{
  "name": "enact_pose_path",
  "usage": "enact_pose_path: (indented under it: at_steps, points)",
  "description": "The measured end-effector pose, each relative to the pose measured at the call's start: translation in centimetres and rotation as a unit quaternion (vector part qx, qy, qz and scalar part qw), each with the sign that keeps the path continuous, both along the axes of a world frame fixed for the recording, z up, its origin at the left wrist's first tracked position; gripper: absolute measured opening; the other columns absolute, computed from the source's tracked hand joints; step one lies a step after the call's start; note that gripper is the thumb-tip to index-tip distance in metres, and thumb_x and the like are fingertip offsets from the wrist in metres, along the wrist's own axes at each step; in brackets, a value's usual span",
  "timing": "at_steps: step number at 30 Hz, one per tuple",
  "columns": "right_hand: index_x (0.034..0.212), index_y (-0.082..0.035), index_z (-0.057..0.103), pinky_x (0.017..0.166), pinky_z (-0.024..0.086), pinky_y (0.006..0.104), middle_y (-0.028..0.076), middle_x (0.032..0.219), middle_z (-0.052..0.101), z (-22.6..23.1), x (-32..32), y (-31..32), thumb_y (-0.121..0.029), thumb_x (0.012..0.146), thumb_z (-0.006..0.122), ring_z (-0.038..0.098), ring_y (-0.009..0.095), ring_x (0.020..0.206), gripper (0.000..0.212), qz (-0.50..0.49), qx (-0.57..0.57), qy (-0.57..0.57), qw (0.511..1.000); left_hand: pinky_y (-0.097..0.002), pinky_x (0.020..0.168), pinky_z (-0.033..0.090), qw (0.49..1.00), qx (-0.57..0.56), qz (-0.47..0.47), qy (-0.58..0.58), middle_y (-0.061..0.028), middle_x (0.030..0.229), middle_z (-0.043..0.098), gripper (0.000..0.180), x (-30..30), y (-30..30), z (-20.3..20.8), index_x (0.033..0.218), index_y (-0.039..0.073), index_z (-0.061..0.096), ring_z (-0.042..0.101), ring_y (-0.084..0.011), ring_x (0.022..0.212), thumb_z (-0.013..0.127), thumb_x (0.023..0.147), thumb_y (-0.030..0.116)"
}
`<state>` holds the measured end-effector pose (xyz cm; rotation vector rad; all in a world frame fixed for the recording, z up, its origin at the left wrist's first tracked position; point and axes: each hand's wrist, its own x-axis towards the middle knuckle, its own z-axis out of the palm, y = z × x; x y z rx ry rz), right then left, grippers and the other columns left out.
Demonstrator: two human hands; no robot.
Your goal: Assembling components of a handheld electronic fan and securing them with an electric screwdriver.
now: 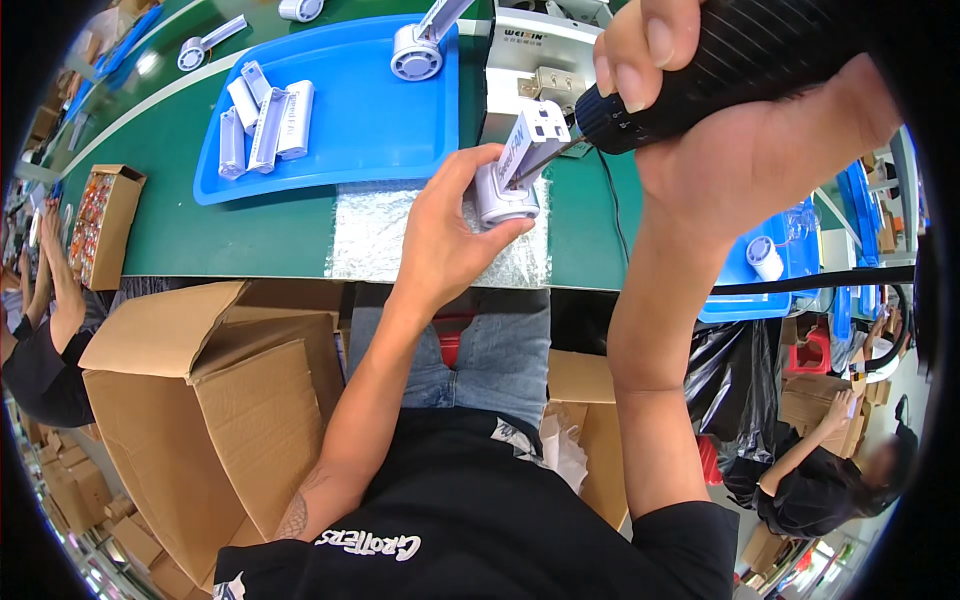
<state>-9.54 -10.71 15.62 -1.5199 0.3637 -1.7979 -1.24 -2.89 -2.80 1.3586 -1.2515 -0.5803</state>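
Observation:
My left hand (455,225) is closed around the round base of a small white handheld fan (507,200), thumb on the near side and fingers behind. Its handle points up and slightly right. In my right hand (700,130) is a black electric screwdriver (740,70), gripped from above and below. The screwdriver's thin bit slants down to the left and reaches the fan near where the handle meets the round part; the exact contact point is too small to tell. Beneath the fan lies a shiny silvery sheet (385,235) on the green table.
A blue tray (400,130) holds several white handle parts (265,125) and a fan (417,55). A metal-cased machine (530,50) stands behind the fan in my hand. Another blue tray (740,306) is at right. An open cardboard box (190,430) sits lower left; co-workers sit at both sides.

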Motion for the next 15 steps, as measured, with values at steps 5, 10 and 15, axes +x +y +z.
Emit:
enact_pose_path:
  at_steps: [5,10,15]
  points:
    - [0.111,-0.002,0.053,0.033,0.042,0.0242,0.002,0.055,0.052,-0.2,-0.2,-0.6,-0.067,0.107,0.043,0.050,0.010,0.038,0.066,0.010,0.006,-0.016,1.000,-0.0348,0.098,0.053,1.000,0.009,0.007,-0.017,-0.0109,0.114,0.071,0.069,0.1,0.0,0.0,0.134,0.002,0.061,0.068,-0.0205,0.106,0.094,0.073,0.009]
    - [0.112,-0.002,0.052,0.033,0.042,0.0243,0.002,0.056,0.052,-0.5,0.1,-0.5,-0.066,0.107,0.044,0.050,0.011,0.038,0.065,0.019,0.012,-0.031,0.999,-0.0352,0.099,0.052,0.999,-0.023,0.004,-0.035,-0.0117,0.117,0.071,0.068,0.1,-0.2,0.1,0.132,0.000,0.063,0.068,-0.0216,0.107,0.094,0.072,0.009]
    - [0.112,-0.003,0.052,0.034,0.043,0.0245,0.002,0.057,0.052,0.0,0.8,-0.3,-0.066,0.107,0.044,0.050,0.011,0.039,0.063,0.022,0.008,-0.050,0.998,-0.0354,0.099,0.053,0.999,-0.024,0.012,-0.037,-0.0125,0.119,0.070,0.068,-0.1,-0.2,0.3,0.132,-0.001,0.063,0.069,-0.0227,0.108,0.094,0.071,0.007]
